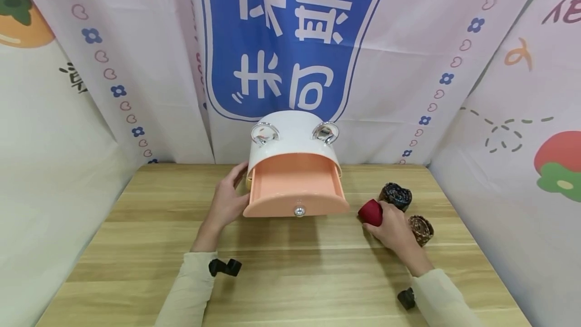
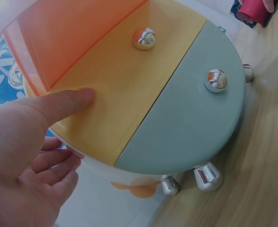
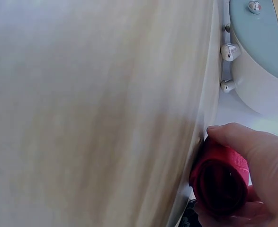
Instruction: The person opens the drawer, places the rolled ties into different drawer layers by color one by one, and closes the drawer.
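Pale sleeves [image 1: 186, 289] are seen nearest. At the table [image 1: 290, 281], to the right, a red roll [image 1: 369, 212] is gripped by the right hand [image 1: 393, 226], near a dark roll [image 1: 395, 196] and a brown roll [image 1: 421, 231]. Far centre, a white cabinet [image 1: 295, 132] with its orange drawer [image 1: 272, 208] pulled out is touched by the loosely extended left hand [image 1: 226, 200], thumb on its yellow drawer [image 2: 129, 85].

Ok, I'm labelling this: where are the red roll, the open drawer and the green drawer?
Red roll [image 1: 370, 213]: head view, on its outer surface.
Open drawer [image 1: 296, 183]: head view, on its inside floor.
Green drawer [image 2: 185, 108]: left wrist view, on its front.
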### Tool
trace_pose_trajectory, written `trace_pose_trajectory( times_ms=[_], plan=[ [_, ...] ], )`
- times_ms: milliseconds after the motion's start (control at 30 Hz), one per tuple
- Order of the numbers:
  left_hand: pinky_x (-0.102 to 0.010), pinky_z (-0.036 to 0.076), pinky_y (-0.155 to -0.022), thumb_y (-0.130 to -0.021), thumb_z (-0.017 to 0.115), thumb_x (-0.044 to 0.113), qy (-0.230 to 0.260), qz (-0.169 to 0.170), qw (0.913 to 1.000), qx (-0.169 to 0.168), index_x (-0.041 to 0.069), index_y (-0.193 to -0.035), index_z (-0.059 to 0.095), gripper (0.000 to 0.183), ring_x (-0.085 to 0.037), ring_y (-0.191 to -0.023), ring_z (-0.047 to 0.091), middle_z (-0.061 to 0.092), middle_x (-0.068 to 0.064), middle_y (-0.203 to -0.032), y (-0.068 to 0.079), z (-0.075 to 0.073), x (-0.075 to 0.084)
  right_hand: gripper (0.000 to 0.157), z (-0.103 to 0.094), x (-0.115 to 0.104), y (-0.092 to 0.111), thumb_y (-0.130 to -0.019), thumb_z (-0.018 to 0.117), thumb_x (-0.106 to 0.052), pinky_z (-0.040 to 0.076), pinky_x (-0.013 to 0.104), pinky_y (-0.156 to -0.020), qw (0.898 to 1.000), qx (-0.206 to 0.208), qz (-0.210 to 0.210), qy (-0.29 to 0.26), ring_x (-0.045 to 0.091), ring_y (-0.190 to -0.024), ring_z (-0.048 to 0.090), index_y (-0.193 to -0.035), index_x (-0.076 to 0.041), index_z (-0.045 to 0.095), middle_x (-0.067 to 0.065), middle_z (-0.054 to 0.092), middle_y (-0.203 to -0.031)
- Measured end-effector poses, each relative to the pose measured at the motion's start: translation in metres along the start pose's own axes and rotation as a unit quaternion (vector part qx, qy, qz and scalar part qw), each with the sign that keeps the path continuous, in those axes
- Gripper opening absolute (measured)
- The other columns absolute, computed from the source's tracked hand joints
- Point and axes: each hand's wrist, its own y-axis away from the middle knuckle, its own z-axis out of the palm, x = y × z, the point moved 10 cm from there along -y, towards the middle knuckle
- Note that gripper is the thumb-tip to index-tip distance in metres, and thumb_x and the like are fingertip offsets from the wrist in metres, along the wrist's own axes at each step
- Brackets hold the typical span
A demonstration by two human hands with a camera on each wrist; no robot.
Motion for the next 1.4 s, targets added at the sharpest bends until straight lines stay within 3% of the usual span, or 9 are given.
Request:
trace_pose_trajectory(
  times_ms=[267, 767, 1400],
  plan=[
    [-0.05, 0.031, -0.134, -0.088, 0.082, -0.001, 0.001, 0.0, 1.0, -0.001, -0.005, -0.157, 0.041, 0.081, -0.042, -0.154, 0.041, 0.045, -0.027, -0.162, 0.001, -0.001, 0.0, 0.074, 0.001, 0.002, 0.0, -0.081, 0.089, -0.024, 0.065, 0.056, -0.079, 1.0, 0.001, 0.009, -0.008, 0.045, -0.099, 0.071, -0.134, 0.017, 0.057, 0.035, 0.069, -0.118],
    [-0.048, 0.032, -0.133, -0.087, 0.082, -0.002, 0.0, 0.003, 1.0, 0.001, -0.004, -0.157, 0.042, 0.08, -0.041, -0.154, 0.042, 0.046, -0.027, -0.161, 0.0, 0.001, 0.0, 0.073, -0.007, -0.002, -0.001, -0.082, 0.087, -0.023, 0.067, 0.05, -0.074, 1.0, -0.004, 0.022, -0.021, 0.042, -0.097, 0.072, -0.135, 0.016, 0.057, 0.035, 0.069, -0.12],
    [-0.049, 0.032, -0.133, -0.088, 0.082, 0.0, -0.003, 0.001, 1.0, 0.001, -0.003, -0.157, 0.042, 0.079, -0.041, -0.154, 0.042, 0.046, -0.026, -0.162, 0.001, 0.0, -0.002, 0.062, -0.043, -0.025, -0.013, -0.079, 0.089, -0.019, 0.062, 0.034, -0.059, 0.999, -0.006, -0.03, -0.027, 0.031, -0.082, 0.069, -0.125, 0.014, 0.063, 0.028, 0.072, -0.107]
  ],
)
